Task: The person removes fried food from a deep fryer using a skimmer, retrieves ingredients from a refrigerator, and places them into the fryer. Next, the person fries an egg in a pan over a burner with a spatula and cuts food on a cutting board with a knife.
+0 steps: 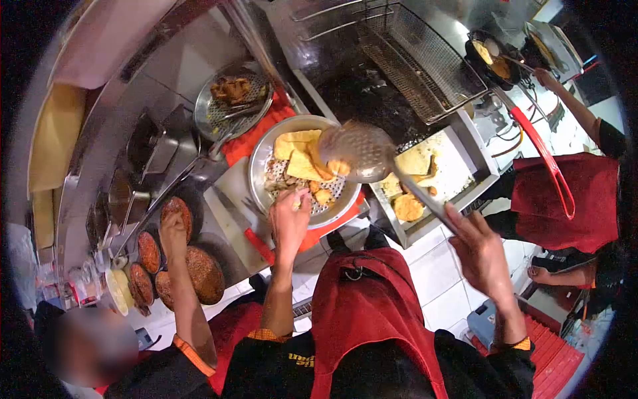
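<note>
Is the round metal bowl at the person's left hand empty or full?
The bowl is partly filled: yellow food pieces lie inside, while some of its holed surface shows bare.

Yellow lettering (302, 360) on the black shirt (262, 366) beside the red apron (372, 306) is too small to read surely.

A red apron (372, 312) covers a black, yellow-lettered shirt (269, 366) with orange cuffs (270, 335).

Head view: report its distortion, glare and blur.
Head view: fisheye distortion bows edges at left, corners go black; same view, white glare marks the steel wall; same view, the skimmer looks slightly smeared, perhaps by motion, and a lower-left patch is blurred out.
</note>
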{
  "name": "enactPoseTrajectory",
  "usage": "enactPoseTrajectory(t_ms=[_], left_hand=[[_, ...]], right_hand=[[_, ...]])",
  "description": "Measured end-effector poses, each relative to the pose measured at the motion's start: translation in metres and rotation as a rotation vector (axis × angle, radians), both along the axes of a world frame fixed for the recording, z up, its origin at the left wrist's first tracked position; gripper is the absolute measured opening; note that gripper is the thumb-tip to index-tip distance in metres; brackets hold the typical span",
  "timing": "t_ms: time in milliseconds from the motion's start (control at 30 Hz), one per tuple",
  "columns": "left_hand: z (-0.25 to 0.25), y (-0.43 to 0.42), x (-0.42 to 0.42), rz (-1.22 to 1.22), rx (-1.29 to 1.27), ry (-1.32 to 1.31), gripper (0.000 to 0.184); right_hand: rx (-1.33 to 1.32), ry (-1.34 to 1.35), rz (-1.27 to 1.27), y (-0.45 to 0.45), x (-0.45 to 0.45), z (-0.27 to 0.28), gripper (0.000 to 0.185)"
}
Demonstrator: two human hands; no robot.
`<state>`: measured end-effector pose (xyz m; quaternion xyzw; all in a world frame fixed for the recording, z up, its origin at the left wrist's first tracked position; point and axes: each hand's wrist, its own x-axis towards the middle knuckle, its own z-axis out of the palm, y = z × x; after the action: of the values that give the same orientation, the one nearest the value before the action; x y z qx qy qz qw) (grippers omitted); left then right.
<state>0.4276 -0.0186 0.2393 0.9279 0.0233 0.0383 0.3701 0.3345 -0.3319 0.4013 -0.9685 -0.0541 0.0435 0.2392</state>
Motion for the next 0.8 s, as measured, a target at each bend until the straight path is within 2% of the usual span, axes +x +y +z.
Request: enactPoseTrajectory(t_ms=[100, 200, 267, 400, 500, 533, 633, 667, 733, 800], left_hand=[[-0.014, 0.008, -0.002, -0.094, -0.022, -0.001, 0.019], [-0.020, 0.013, -0.006, -0.198, -0.030, 0.078, 0.022], [-0.014, 0.013, -0.006, -0.287, -0.043, 0.127, 0.022], [0.003, 0.015, -0.013, -0.222, -0.147, 0.023, 0.020], [0.018, 0.014, -0.023, -0.171, -0.035, -0.015, 0.019], [0.016, 0.017, -0.027, -0.160, -0.038, 0.001, 0.019], [0.017, 0.021, -0.044, -0.099, -0.020, 0.048, 0.019], [0.019, 0.024, -0.049, -0.076, -0.008, 0.067, 0.019], [0.036, 0.019, -0.058, -0.042, 0.023, 0.064, 0.019], [0.035, 0.028, -0.071, -0.007, 0.023, 0.112, 0.018]], right_hand=[[-0.223, -0.011, 0.077, 0.027, -0.007, -0.021, 0.060], [-0.258, -0.083, 0.102, 0.033, -0.006, -0.030, 0.064], [-0.214, -0.124, 0.070, 0.023, 0.001, -0.028, 0.066], [-0.198, -0.088, -0.150, 0.012, 0.032, -0.042, 0.068], [-0.182, -0.257, -0.178, 0.010, 0.089, -0.116, 0.073], [-0.117, -0.258, -0.213, 0.013, 0.112, -0.143, 0.069], [-0.155, -0.349, -0.232, 0.028, 0.181, -0.212, 0.066], [-0.202, -0.352, -0.197, 0.031, 0.200, -0.229, 0.058], [-0.218, -0.198, -0.228, 0.044, 0.227, -0.231, 0.053], [-0.221, -0.220, -0.205, 0.049, 0.247, -0.248, 0.050]])
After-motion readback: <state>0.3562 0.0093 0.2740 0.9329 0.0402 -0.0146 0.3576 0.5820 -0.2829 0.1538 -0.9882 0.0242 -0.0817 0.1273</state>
